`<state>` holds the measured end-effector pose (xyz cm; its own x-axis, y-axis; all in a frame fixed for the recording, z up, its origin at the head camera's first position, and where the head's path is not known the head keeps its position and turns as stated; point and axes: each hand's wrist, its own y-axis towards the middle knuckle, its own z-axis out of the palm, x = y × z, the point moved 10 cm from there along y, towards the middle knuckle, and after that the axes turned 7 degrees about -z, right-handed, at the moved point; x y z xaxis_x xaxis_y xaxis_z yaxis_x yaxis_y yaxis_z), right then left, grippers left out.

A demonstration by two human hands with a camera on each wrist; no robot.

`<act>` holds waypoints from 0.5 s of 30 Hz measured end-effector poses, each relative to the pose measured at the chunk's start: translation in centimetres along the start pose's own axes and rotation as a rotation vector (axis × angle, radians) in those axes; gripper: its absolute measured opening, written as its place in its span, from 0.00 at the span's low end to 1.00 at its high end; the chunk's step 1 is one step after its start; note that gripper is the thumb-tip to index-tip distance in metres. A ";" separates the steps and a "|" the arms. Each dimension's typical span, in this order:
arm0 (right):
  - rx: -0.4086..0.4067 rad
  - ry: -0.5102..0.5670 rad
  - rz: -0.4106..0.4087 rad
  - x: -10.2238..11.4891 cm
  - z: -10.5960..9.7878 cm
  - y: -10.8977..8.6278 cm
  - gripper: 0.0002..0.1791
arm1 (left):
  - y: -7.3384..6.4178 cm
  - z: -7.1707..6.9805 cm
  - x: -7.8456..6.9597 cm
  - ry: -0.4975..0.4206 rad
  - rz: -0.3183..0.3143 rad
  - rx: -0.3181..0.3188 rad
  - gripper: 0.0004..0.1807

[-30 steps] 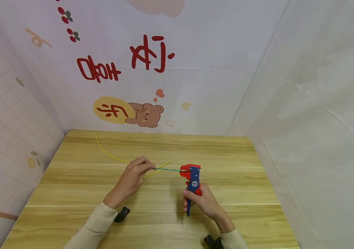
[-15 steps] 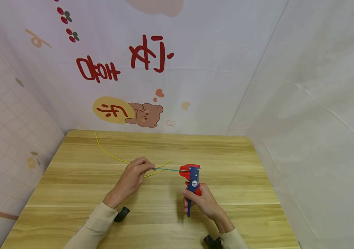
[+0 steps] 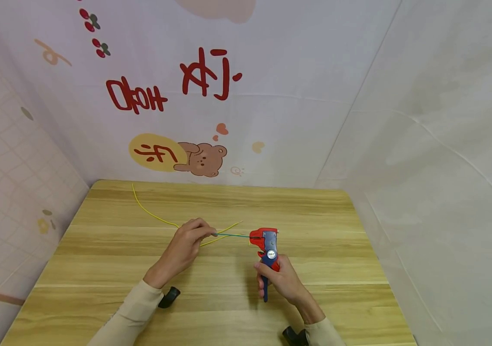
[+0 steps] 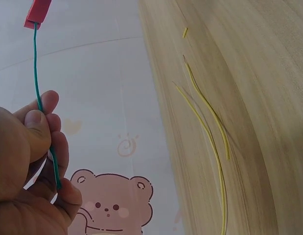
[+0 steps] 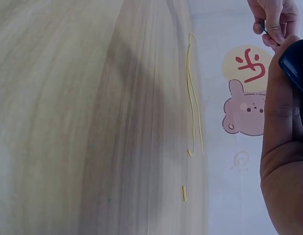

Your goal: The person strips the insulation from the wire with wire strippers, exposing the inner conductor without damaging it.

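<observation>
My left hand (image 3: 185,242) pinches a thin green wire (image 3: 234,235) between thumb and fingertips. In the left wrist view the hand (image 4: 38,142) has the wire's tail (image 4: 57,174) running down across the fingers. The wire's far end enters the red head of a red-and-blue wire stripper (image 3: 270,242), which hides its tip. My right hand (image 3: 286,281) grips the stripper by its handles, head pointing left. In the right wrist view, one dark blue handle (image 5: 295,61) shows beside the right hand (image 5: 283,161).
Yellow wires (image 3: 155,215) with bare ends lie on the wooden table (image 3: 211,312) behind and under the left hand. Short yellow insulation bits (image 5: 184,193) lie near them. Black curved pieces (image 3: 170,297) sit by both wrists. Printed cloth walls (image 3: 289,120) stand at the table's back and sides.
The stripper has turned slightly in my right hand, its lower handle end shifting a little right. The left hand and green wire stay almost in place.
</observation>
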<state>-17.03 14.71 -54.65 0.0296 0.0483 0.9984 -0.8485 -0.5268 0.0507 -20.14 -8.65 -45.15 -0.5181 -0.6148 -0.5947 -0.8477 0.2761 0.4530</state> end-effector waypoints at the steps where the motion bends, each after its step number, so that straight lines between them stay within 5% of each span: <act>1: -0.001 -0.003 -0.003 0.0 0.0 0.0 0.25 | 0.0 0.0 0.0 0.001 0.005 -0.002 0.13; 15: -0.041 0.005 0.010 -0.5 -0.3 0.0 0.25 | -0.1 0.3 0.1 -0.072 -0.003 0.028 0.11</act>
<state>-17.24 14.92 -55.13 0.0184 0.0470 0.9987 -0.8699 -0.4917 0.0392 -20.15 -8.49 -45.39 -0.5215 -0.5616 -0.6424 -0.8516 0.2952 0.4332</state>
